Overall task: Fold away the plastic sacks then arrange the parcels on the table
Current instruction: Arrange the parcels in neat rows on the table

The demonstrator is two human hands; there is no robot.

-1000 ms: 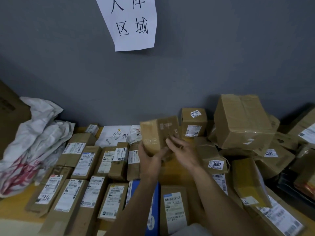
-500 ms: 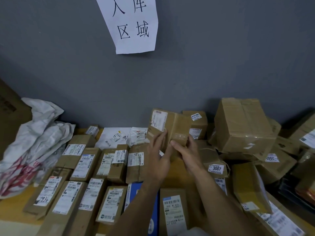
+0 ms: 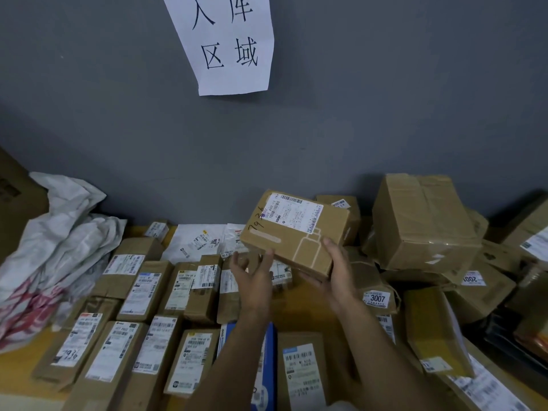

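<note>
While the right hand [image 3: 335, 271] grips the box [image 3: 296, 232] marked "7926", the left hand [image 3: 255, 280] hovers open.

Paper sign [image 3: 228, 43] on grey wall [image 3: 385, 99]

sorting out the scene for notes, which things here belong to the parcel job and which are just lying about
Part of the job:
- held parcel, in right hand, left hand touching it
- parcel rows
- unsorted parcel pile
- plastic sacks
- table

Just lying about:
- paper wall sign
</note>
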